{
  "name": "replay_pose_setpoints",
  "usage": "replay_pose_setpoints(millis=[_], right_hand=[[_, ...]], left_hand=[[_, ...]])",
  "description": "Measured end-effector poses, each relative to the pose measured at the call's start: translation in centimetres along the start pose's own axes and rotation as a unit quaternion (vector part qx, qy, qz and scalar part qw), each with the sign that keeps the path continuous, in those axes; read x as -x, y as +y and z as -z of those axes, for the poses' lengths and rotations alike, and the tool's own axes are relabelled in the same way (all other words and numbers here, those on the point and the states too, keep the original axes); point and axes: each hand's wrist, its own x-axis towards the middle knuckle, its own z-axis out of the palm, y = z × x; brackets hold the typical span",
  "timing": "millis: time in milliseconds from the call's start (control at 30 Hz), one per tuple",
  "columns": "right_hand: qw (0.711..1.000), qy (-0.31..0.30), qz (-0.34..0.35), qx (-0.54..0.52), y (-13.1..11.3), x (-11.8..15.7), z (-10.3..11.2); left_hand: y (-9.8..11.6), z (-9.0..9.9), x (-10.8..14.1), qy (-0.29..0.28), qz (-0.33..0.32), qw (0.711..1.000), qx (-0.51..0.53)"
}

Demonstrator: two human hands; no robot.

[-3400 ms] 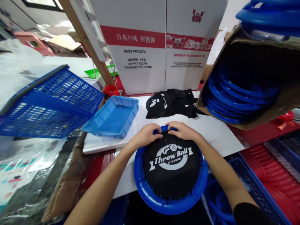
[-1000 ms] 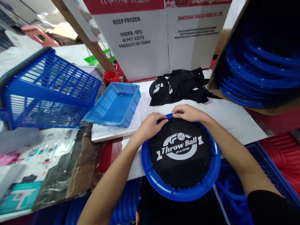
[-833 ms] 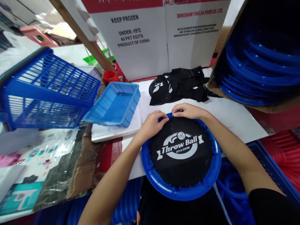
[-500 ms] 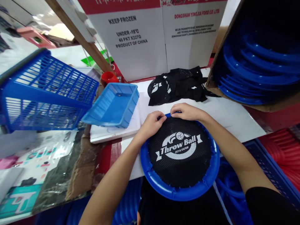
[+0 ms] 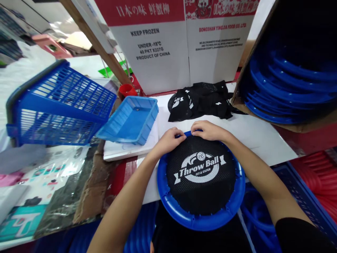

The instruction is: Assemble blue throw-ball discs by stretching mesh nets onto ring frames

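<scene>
A round blue ring (image 5: 201, 224) holds a black mesh disc (image 5: 200, 196) printed "Throw Ball, Fly & Catch". It lies at the table's front edge, partly over my lap. My left hand (image 5: 172, 140) pinches the ring's far edge, left of its top. Just to the right, my right hand (image 5: 207, 130) has its fingers curled over the same far edge, thumb and forefinger on the rim and mesh. A narrow gap separates the two hands. Behind them lies a loose pile of black printed mesh pieces (image 5: 201, 102).
At the left are a blue basket (image 5: 63, 102), a light blue tray (image 5: 131, 117) and a red cup (image 5: 127, 90). White cartons (image 5: 158, 70) stand behind. A cardboard box (image 5: 238, 95) with blue rings is at the right, above a blue crate (image 5: 297, 186) and red rings (image 5: 325, 175).
The view has shifted slightly, so most things sit a little lower in the picture. Both hands stay at the ring's far edge, with only slight finger movement.
</scene>
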Motion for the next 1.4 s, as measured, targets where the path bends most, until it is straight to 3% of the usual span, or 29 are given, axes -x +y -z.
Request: replay_pose_setpoints(millis=[133,233,367,500,667,800,900,967,1033,1100,1133,1200,1267,1333,1400], right_hand=[[1.0,0.011,-0.001,0.009,-0.2,0.3,-0.1],[1.0,0.015,-0.009,-0.006,-0.2,0.5,-0.2],[0.998,0.044,-0.033,-0.01,-0.1,0.6,-0.5],[0.998,0.052,-0.027,0.035,0.1,0.6,-0.9],[0.992,0.074,-0.022,0.095,0.6,0.6,-1.4],[0.968,0.183,0.054,0.163,-1.6,1.9,0.0],[0.913,0.244,0.144,0.293,-6.0,3.9,4.8],[0.843,0.271,0.167,0.433,-9.8,5.3,10.4],[0.777,0.31,0.083,0.542,-13.5,6.5,17.4],[0.702,0.349,-0.082,0.615,-16.2,7.4,24.7],[0.685,0.359,-0.117,0.623,-17.1,7.8,28.1],[0.672,0.348,-0.178,0.629,-17.6,8.5,33.8],[0.685,0.294,-0.267,0.61,-17.0,9.2,37.5],[0.705,0.25,-0.336,0.572,-15.9,9.6,39.4],[0.715,0.245,-0.35,0.553,-14.8,9.8,40.0]], left_hand=[[0.1,0.1,0.0,0.001,0.002,1.0,-0.017],[0.3,0.0,0.5,0.036,-0.019,0.998,-0.048],[0.9,-0.5,1.7,0.104,-0.138,0.981,-0.085],[0.7,-1.9,2.7,0.007,-0.243,0.954,-0.175],[-1.3,-3.6,2.2,0.018,-0.272,0.93,-0.244],[-2.2,-3.8,1.5,0.052,-0.291,0.923,-0.245],[-2.3,-3.8,1.4,0.06,-0.291,0.923,-0.246],[-2.4,-3.9,1.4,0.059,-0.288,0.922,-0.253],[-2.4,-4.0,1.4,0.058,-0.279,0.924,-0.256],[-2.4,-4.1,1.3,0.058,-0.268,0.929,-0.248],[-2.4,-4.1,1.2,0.058,-0.262,0.933,-0.241],[-2.3,-4.1,1.1,0.053,-0.252,0.94,-0.223],[-2.2,-4.1,1.1,0.043,-0.241,0.947,-0.208],[-2.0,-4.0,1.1,0.032,-0.229,0.954,-0.193],[-1.8,-3.9,1.1,0.029,-0.217,0.96,-0.174]])
